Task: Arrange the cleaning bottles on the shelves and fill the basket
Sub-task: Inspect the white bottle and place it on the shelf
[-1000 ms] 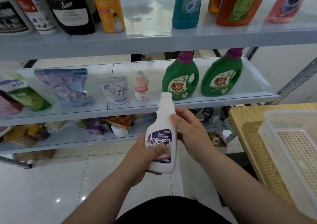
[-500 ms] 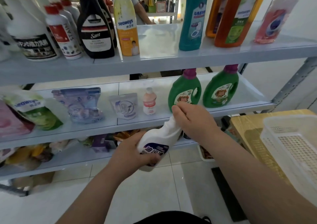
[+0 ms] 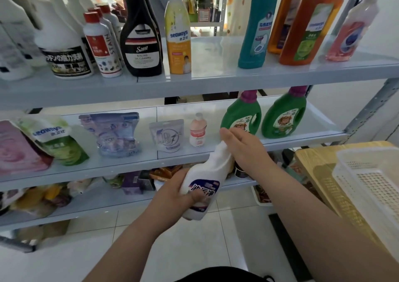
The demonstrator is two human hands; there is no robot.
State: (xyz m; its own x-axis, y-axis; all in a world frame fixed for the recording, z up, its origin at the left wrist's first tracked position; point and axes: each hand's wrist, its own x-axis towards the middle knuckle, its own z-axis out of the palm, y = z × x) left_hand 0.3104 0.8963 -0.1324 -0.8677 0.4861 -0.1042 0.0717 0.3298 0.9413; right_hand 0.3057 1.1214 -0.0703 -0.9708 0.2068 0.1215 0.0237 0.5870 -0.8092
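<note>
A white cleaning bottle [image 3: 207, 173] with a purple label is tilted, its neck pointing up and to the right, in front of the middle shelf [image 3: 129, 165]. My left hand [image 3: 174, 193] grips its body from the left. My right hand [image 3: 244, 148] is closed over its neck and top, hiding the cap. The top shelf [image 3: 216, 81] carries a row of bottles, among them a black Sam bottle [image 3: 141, 44] and a yellow seaways bottle [image 3: 177, 35]. A white plastic basket [image 3: 371, 184] stands on a wooden table [image 3: 313, 161] at the right.
Two green detergent jugs [image 3: 241, 115] stand on the middle shelf just behind my right hand, with a small pink bottle [image 3: 197, 130] and several refill pouches [image 3: 116, 135] to the left. The lowest shelf holds mixed packets. A person stands behind the rack.
The bottle went from upright to tilted, neck to the right. My right hand moved from its side onto its neck. The view has tilted up, showing more of the top shelf.
</note>
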